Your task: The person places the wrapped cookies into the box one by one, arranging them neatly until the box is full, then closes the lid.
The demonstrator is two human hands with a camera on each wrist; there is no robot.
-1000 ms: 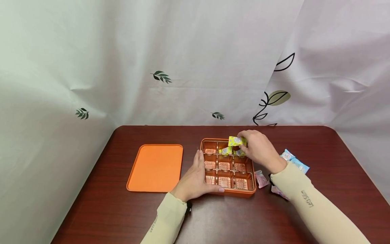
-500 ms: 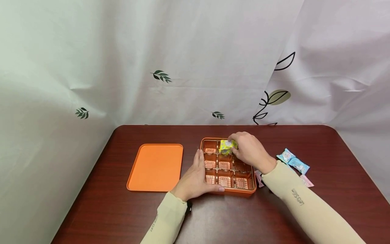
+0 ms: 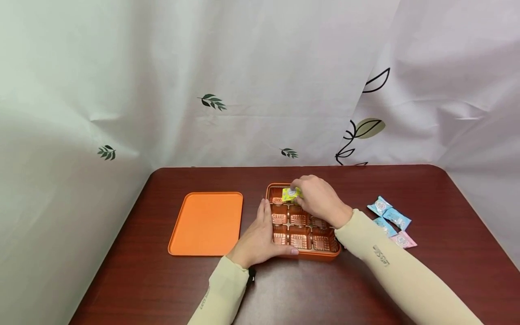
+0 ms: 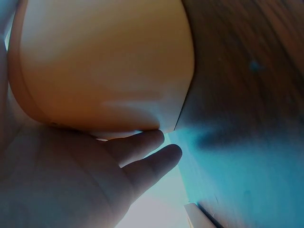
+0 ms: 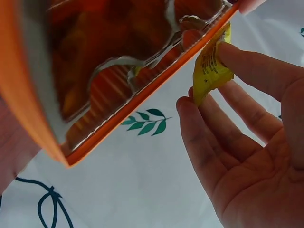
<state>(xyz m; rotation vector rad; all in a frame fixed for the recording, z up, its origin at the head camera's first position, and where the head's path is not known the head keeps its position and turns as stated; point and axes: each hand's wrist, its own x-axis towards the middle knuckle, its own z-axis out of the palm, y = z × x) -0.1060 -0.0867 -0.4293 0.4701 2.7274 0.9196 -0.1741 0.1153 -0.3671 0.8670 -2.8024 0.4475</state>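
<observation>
An orange box (image 3: 317, 255) with a copper-coloured compartment insert (image 3: 299, 218) stands on the table. My left hand (image 3: 257, 239) rests around its front left corner, fingers straight along the left side and thumb on the front edge. In the left wrist view, the fingers (image 4: 152, 166) lie by the smooth orange box wall (image 4: 109, 66). Above the back row, my right hand (image 3: 321, 198) pinches a small yellow wrapped candy (image 3: 290, 194) between thumb and fingers, over the back left compartment. The right wrist view shows this yellow candy (image 5: 211, 66) held beside the box rim. My right hand hides the other back compartments.
To the left of the box lies a flat orange lid (image 3: 206, 224). Several blue wrapped candies (image 3: 397, 219) and a pink one (image 3: 404, 239) lie on the table to the right, partly behind the right sleeve (image 3: 390, 253). A pale curtain (image 3: 252, 135) hangs behind the table.
My right hand has moved left along the back row with the yellow candy, from the back right to the back left compartment. The left hand has stayed at the box corner.
</observation>
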